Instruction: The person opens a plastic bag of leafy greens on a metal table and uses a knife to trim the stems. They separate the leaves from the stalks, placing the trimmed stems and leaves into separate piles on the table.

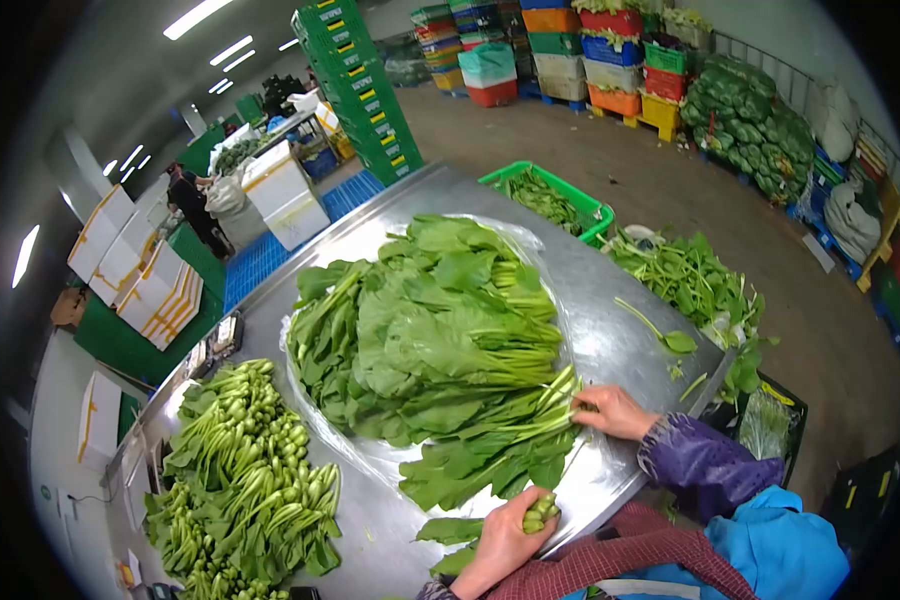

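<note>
My left hand (510,540) is closed around the pale stem ends of a small bunch of leafy greens (452,531) at the table's near edge. Just right of the large pile of greens (440,330), my right hand (610,410) has its fingers pressed together at the stem ends of the pile's lower right part. The pile lies on a clear plastic sheet (355,452) on the metal table (370,530), leaves to the left and stems to the right. A heap of short, thick-stemmed greens (250,460) lies at the left.
A green crate of leaves (545,195) stands beyond the table. Loose greens (690,285) lie at its right edge. Stacked green crates (355,90), white foam boxes (280,195) and colored crates (610,50) are farther back. Another person (195,205) stands at the far left.
</note>
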Tool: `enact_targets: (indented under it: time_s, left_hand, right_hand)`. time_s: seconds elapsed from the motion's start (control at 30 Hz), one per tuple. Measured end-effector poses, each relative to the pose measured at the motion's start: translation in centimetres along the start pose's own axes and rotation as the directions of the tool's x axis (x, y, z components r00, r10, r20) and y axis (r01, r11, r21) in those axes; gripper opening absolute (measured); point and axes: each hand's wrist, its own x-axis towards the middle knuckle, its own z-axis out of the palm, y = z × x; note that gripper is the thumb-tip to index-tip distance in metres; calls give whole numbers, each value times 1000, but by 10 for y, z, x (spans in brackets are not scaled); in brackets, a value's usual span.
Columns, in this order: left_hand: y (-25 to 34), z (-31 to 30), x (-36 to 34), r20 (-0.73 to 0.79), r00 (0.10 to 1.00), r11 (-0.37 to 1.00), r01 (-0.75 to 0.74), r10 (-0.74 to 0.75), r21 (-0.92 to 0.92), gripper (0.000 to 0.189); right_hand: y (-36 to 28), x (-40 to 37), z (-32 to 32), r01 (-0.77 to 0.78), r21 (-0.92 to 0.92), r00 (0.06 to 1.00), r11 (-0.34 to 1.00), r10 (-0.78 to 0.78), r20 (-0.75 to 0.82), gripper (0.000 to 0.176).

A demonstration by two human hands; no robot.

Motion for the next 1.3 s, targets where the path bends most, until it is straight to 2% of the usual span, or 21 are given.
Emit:
enact_targets:
  time_s: [0.03,0.1,0.17,0.23,0.27,0.37,0.4,0.47,0.5,0.67,0.73,0.8,0.83,0.87,0.9,0.97,1.0,1.03,1.1,1.23,1.3]
  left_hand:
    - [0,0,1,10,1000,1000,-1,1,-12,29]
    - [-1,6,1,-54,997,998,-52,54,41,29]
    - [-4,11,1,-87,993,994,-70,77,86,29]
    - [17,6,-2,-55,998,991,49,-42,123,18]
    - [5,18,0,-220,975,998,-26,39,63,14]
    - [18,8,2,-347,880,922,-211,324,325,28]
    - [19,6,4,-353,876,920,-213,328,329,28]
    - [20,3,5,-312,807,789,-278,502,548,33]
    - [20,2,4,-315,807,790,-273,499,550,33]
    - [25,-5,4,-278,779,712,-285,562,642,33]
    - [26,-10,6,-261,771,696,-303,580,651,31]
    - [17,-14,8,-320,866,865,-215,384,454,30]
    - [16,-15,10,-406,844,914,-212,349,346,26]
    - [21,-21,10,-431,881,977,-136,196,167,24]
    - [6,-21,11,-355,934,983,-32,-35,-181,23]
    - [26,-34,18,-182,944,773,106,-277,-626,21]
    - [25,-33,21,-161,937,705,114,-311,-700,18]
    - [22,-29,22,-149,931,617,96,-334,-781,19]
    - [20,-25,23,-134,928,564,93,-348,-821,20]
    - [25,-20,25,-159,917,568,85,-365,-819,21]
    - [25,-20,26,-134,931,634,123,-341,-763,18]
  right_hand:
    - [-9,-2,-3,-12,68,1000,998,11,4,19]
    - [-30,-8,-3,-144,391,987,909,159,-6,20]
    - [-65,-13,-20,-378,573,921,727,359,152,19]
    - [-78,-19,-17,-347,602,928,719,356,111,17]
    - [-83,-22,-16,-357,591,925,724,364,113,17]
    - [-98,-28,-13,-384,661,914,644,365,175,20]
    - [-101,-29,-10,-378,659,920,650,347,185,20]
    - [-109,-30,-9,-418,686,904,595,344,253,20]
    - [-113,-30,-9,-419,686,905,595,340,257,20]
    - [-125,-28,-12,-554,785,825,279,314,470,22]
    - [-126,-24,-15,-555,774,828,305,299,475,24]
    - [-121,-26,-16,-509,755,861,414,252,442,29]
    - [-121,-26,-17,-438,689,899,577,263,351,28]
    - [-127,-25,-22,-350,557,936,753,256,242,25]
    - [-124,-25,-20,-112,370,993,922,91,72,20]
    - [-122,-21,-17,114,227,993,967,-106,-47,19]
    - [-120,-19,-12,193,171,977,966,-175,-119,18]
    - [-122,-20,-12,164,181,983,970,-146,-111,18]
    - [-124,-18,-15,215,56,975,975,-212,-60,23]
    - [-122,-17,-14,279,-92,954,956,-287,-86,30]
    - [-121,-16,-15,271,-129,955,954,-283,-88,31]
